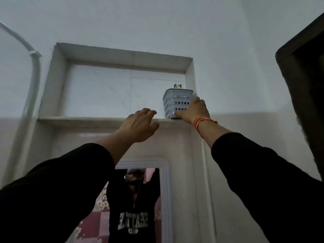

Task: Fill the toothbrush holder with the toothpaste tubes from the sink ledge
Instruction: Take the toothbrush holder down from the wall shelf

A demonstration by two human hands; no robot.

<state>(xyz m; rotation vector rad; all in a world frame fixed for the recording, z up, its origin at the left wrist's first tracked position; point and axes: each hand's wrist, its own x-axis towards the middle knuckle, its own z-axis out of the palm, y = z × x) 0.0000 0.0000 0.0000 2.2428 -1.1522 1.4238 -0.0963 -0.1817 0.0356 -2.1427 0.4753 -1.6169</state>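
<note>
Grey perforated toothbrush holder (177, 102) upright at right end of recessed wall ledge (98, 120), colourful tube tops poking out, right hand (192, 110) gripping its lower side, left hand (138, 124) empty w/ fingers loosely spread at ledge edge, just beside holder

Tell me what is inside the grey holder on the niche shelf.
Only some colourful tips poke above the rim of the grey holder. Its perforated walls and the right hand hide everything lower, so the contents cannot be identified.
</note>
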